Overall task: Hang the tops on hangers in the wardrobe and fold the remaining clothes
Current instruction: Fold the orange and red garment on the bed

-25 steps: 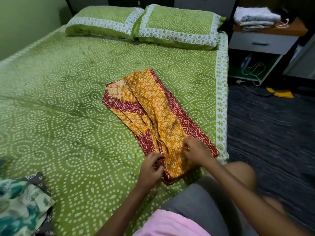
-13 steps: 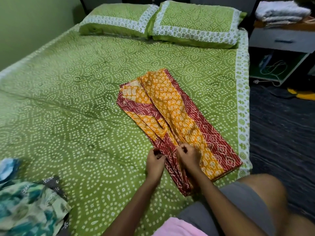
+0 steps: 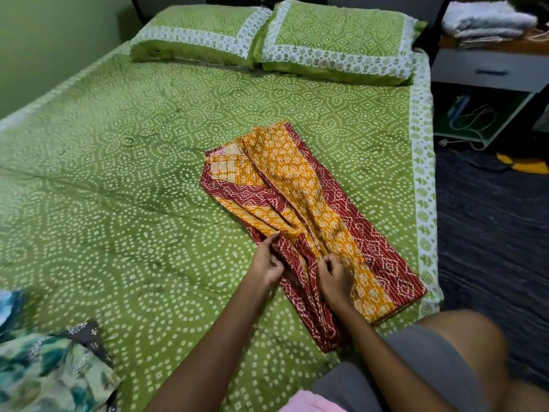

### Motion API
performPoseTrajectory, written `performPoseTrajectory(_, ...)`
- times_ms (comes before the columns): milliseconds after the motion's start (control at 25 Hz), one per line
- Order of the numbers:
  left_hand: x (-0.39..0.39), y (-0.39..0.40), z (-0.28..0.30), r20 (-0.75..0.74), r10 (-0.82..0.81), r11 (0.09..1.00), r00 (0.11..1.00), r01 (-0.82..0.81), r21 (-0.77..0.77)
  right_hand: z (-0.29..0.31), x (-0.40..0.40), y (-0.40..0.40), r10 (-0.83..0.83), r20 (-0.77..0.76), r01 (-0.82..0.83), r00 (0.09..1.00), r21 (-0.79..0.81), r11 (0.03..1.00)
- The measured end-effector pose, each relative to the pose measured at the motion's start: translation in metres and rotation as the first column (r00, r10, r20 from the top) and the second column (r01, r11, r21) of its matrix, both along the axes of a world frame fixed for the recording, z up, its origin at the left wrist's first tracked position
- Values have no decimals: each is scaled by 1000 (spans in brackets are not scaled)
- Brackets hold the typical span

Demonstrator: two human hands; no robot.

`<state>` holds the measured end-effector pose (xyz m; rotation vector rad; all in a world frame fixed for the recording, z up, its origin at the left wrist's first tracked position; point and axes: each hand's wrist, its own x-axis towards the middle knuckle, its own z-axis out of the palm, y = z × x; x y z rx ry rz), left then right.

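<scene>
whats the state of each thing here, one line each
orange and red garment: lying on the bed, partly folded lengthwise
left hand: pinching the garment's red edge
right hand: gripping a fold of the garment
pillows: lying side by side at the bed's head
floral clothes: heaped at the bed's near left

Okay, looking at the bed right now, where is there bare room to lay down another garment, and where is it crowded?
Bare bedspread runs wide left of the orange and red garment, up to the pillows. The near right is crowded: both hands, left hand and right hand, work the garment there. The near left corner holds a green printed clothes pile.
</scene>
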<state>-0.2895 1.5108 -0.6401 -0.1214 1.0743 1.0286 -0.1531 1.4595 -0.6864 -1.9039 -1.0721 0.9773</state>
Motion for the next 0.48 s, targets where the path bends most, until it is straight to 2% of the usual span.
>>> performPoseTrajectory(160,-12,18,14,62,219,975,974,-221,28,-4,0,-1,49,43,-50,998,14,999)
performPoseTrajectory(280,-44,31,13,123,248,956,961,-263,132,-7,0,0,50,57,-51,997,27,998)
performPoseTrajectory(360,-73,39,11,109,270,930,957,-289,228,-7,0,0,58,68,-60,996,30,998)
performPoseTrajectory(480,-119,37,23,58,388,885,920,-389,254,-9,1,0,68,89,-70,994,20,997)
